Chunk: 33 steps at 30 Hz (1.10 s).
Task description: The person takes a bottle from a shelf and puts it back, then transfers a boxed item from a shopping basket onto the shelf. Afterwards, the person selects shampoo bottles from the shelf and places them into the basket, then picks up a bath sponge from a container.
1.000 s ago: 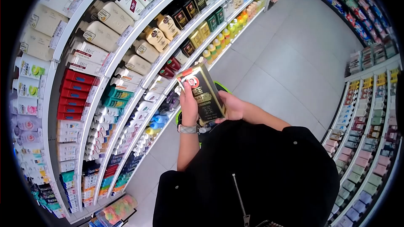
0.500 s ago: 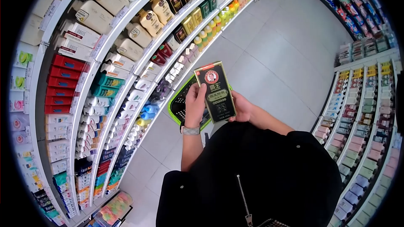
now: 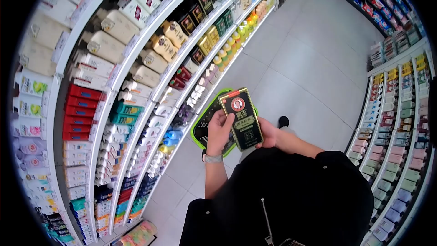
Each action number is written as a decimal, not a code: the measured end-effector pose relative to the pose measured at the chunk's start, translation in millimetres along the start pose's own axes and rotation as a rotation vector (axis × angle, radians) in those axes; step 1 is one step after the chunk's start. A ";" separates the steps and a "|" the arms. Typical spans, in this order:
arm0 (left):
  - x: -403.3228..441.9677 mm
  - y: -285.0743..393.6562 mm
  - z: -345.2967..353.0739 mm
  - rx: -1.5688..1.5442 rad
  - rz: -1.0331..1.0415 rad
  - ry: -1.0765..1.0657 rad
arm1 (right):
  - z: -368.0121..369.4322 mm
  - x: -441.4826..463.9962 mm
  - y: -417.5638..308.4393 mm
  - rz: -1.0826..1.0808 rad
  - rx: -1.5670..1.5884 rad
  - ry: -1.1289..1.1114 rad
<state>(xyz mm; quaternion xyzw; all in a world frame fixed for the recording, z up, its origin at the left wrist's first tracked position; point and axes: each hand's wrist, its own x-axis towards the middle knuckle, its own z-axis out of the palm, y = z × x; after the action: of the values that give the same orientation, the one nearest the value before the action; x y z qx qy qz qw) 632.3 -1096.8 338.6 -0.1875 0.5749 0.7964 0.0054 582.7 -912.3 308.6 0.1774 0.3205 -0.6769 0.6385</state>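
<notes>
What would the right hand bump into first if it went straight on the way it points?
The black box, whose lower right edge the right hand holds. Past it in the picture lies the green-rimmed basket, but that seems lower down, so the hand might pass above it.

The box (image 3: 243, 123) lies between the hands (image 3: 219, 134), before the basket (image 3: 205, 130).

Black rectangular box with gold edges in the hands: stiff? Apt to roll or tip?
The black rectangular box with gold edges is probably stiff: its edges run straight between the left hand and right hand. Its flat front suggests sliding rather than rolling. Tall and narrow, it may tip if stood on end.
</notes>
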 end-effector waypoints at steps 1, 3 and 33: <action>5.3 1.0 8.6 0.013 -0.026 -0.017 | -6.1 -4.2 -5.1 -0.022 0.010 -0.005; 17.0 4.9 30.9 0.064 -0.061 -0.057 | -21.0 -15.7 -18.3 -0.049 0.035 -0.031; 220.5 -9.5 310.5 0.286 -0.111 -0.136 | -230.6 -114.4 -212.6 -0.421 0.288 -0.019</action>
<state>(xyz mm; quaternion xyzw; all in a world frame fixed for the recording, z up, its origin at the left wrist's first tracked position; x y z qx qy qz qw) 338.6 -854.3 346.1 -0.1620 0.6694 0.7159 0.1149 349.8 -678.5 258.2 0.1895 0.2446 -0.8352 0.4546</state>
